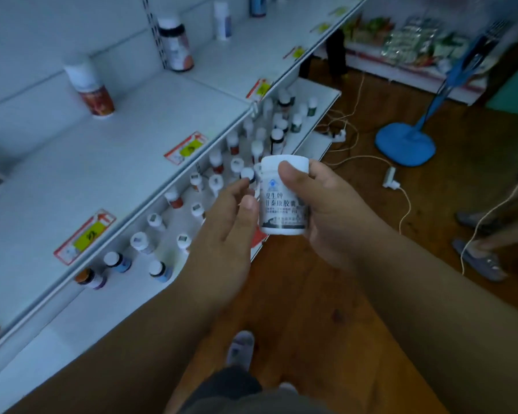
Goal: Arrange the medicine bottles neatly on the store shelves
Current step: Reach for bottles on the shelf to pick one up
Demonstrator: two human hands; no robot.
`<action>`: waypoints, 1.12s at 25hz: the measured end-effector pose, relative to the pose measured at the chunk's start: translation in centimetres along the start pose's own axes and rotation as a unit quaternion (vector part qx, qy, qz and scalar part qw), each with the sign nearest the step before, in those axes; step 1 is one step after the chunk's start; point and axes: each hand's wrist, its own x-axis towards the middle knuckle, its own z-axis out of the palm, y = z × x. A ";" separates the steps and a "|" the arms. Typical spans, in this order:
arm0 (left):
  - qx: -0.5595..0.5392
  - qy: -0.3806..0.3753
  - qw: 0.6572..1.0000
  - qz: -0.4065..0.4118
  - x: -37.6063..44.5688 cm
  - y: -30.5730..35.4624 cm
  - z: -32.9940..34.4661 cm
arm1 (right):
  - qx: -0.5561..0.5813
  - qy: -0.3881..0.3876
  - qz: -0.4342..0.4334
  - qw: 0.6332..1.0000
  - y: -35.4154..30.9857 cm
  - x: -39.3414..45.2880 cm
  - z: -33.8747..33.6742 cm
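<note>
My right hand (332,210) grips a white medicine bottle (281,204) with dark printed text, thumb across its cap, held upright in front of the shelves. My left hand (225,234) is beside it, fingers relaxed, thumb touching the bottle's left side. Several small white-capped bottles (216,180) stand scattered on the lower shelf (320,97). On the upper shelf (108,162) stand a red-labelled white bottle (92,89), a dark bottle (177,44) and a white bottle (223,20).
Yellow and red price tags (186,147) line the upper shelf's front edge. A blue fan base (405,143) and loose cables (350,135) lie on the wooden floor at right. Another person's sandalled feet (479,258) are at far right. My own foot (241,348) is below.
</note>
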 end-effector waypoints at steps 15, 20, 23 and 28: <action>0.126 -0.196 0.970 0.073 29.5 5.6 19.7 | -0.181 0.176 -0.154 0.955 -18.6 14.6 -23.4; 0.162 -0.153 0.974 0.034 38.9 7.7 22.7 | -0.247 0.123 -0.157 0.948 -24.9 24.3 -28.7; 0.149 -0.127 0.980 0.029 46.9 6.7 22.8 | -0.241 0.101 -0.148 0.954 -27.0 32.4 -30.0; 0.181 -0.126 0.974 0.050 59.4 7.9 23.4 | -0.214 0.148 -0.142 0.955 -31.4 42.5 -32.5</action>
